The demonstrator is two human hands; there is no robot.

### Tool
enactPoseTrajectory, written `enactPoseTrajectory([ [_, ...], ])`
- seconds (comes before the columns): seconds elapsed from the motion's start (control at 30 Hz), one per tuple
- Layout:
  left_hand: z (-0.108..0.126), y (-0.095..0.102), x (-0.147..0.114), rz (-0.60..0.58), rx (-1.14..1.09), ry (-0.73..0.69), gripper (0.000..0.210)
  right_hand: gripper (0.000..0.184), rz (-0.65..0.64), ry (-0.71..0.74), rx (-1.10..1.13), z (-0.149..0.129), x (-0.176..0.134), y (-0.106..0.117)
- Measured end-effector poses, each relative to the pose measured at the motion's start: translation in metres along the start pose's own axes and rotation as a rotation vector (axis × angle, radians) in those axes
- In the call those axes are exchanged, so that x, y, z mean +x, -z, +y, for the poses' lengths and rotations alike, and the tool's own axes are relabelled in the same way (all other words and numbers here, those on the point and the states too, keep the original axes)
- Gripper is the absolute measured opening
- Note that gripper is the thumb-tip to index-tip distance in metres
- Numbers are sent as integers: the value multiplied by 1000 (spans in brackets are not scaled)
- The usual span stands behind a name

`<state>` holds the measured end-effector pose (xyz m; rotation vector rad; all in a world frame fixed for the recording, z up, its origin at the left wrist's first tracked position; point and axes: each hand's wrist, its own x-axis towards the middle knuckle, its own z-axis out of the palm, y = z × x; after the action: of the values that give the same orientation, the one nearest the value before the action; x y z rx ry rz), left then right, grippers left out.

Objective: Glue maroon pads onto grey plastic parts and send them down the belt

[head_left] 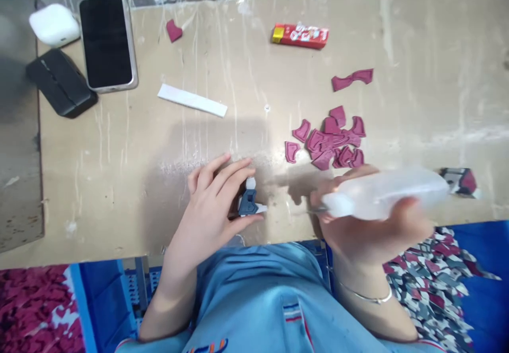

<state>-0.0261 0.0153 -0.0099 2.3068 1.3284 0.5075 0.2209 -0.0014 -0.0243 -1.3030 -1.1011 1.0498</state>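
Note:
Near the table's front edge, my left hand [217, 207] grips a small dark blue and white piece [248, 200] between thumb and fingers. My right hand [366, 226] is wrapped round a translucent squeeze bottle [392, 194], blurred by motion. The bottle lies almost level, its white cap and thin tip pointing left toward the piece, with a gap between them. Beyond the right hand lies a loose pile of small maroon pieces [332, 141]. A finished-looking maroon, dark and white piece [461, 182] sits right of the bottle's base.
At the back left are a phone [106, 43], a white earbud case [54, 25] and a black case [61, 82]. A white strip [193, 100], a red packet [301, 35] and single maroon pieces lie about. Blue bins [103, 300] of pieces stand below the table edge.

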Motion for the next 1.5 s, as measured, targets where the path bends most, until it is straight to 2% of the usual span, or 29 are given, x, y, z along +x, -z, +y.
enactPoseTrajectory([
  [0.03, 0, 1, 0, 7, -14, 8, 60, 55, -80, -109, 232, 1, 5, 9],
  [0.07, 0, 1, 0, 18, -37, 19, 56, 46, -161, -227, 564, 3, 10, 18],
  [0.13, 1, 3, -1, 46, -125, 39, 52, 17, -329, -545, 1419, 9, 19, 37],
  [0.17, 3, 4, -1, 56, -186, 55, 52, 12, -381, -706, 1839, 12, 23, 46],
  [0.23, 6, 4, -4, 58, -310, 105, 54, 31, -365, -933, 2492, 19, 29, 60],
  [0.27, 8, 3, -5, 53, -356, 145, 55, 36, -320, -991, 2686, 23, 32, 65],
  [0.3, 10, 1, -6, 56, -392, 184, 56, 39, -296, -1005, 2776, 26, 34, 68],
  [0.33, 11, -1, -8, 64, -419, 218, 57, 41, -302, -975, 2767, 28, 35, 70],
  [0.37, 12, -4, -9, 74, -442, 241, 58, 43, -359, -911, 2670, 29, 36, 71],
  [0.43, 14, -8, -11, 87, -479, 270, 60, 41, -490, -725, 2298, 28, 35, 71],
  [0.5, 16, -10, -11, 77, -501, 299, 60, 39, -470, -524, 1740, 20, 28, 70],
  [0.57, 18, -9, -11, 61, -515, 336, 59, 45, -351, -279, 992, 9, 16, 68],
  [0.6, 19, -8, -11, 53, -523, 350, 59, 44, -252, -138, 595, 3, 11, 66],
  [0.67, 21, -7, -11, 42, -535, 358, 58, 29, -35, 147, -120, -7, 3, 59],
  [0.73, 21, -7, -10, 46, -530, 341, 58, 13, 147, 323, -619, -11, 1, 51],
  [0.8, 19, -8, -9, 57, -513, 313, 58, 20, 175, 353, -909, -9, 3, 43],
  [0.9, 18, -9, -8, 67, -506, 270, 58, 26, 89, 322, -1029, -3, 5, 40],
  [1.03, 18, -8, -8, 57, -489, 246, 59, 18, 11, 357, -947, 4, -5, 48],
  [1.13, 18, -8, -9, 53, -475, 250, 59, 11, 92, 364, -820, 6, -14, 56],
  [1.23, 18, -9, -9, 61, -464, 243, 59, 14, 178, 349, -873, 9, -17, 58],
  [1.33, 19, -10, -9, 42, -454, 235, 60, 28, 145, 340, -996, 12, -13, 56],
  [1.5, 22, -11, -9, 30, -468, 236, 61, 33, 74, 249, -947, 9, 1, 61],
])
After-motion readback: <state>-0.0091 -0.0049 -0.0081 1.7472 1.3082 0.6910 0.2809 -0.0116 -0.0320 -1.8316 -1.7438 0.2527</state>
